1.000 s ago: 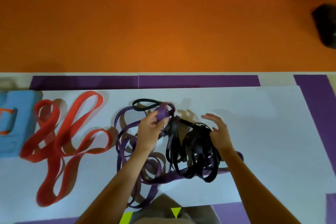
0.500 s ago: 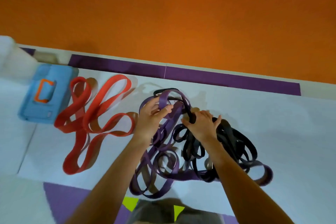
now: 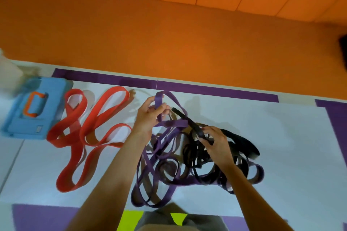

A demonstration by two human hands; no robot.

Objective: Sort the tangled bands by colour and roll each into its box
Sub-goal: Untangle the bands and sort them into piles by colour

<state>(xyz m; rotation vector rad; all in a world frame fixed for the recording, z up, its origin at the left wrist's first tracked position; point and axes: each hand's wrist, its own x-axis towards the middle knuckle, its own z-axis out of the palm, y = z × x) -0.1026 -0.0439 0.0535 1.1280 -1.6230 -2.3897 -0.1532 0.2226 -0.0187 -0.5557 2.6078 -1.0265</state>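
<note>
Step in hand — parting purple from black. Grips: left hand (image 3: 148, 118) pinches a purple band (image 3: 161, 99) loop; right hand (image 3: 216, 142) clasps a black band (image 3: 189, 124). Tangle mid-mat (image 3: 281, 155), red bands (image 3: 90, 129) near its left edge. Next, likely — draw the hands apart gently.

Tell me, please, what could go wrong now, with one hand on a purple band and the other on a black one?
1. The purple band in the left hand crosses the black band the right hand grips; pulling could tighten the tangle.
2. Dragging them might snag the red bands lying beside.
</note>
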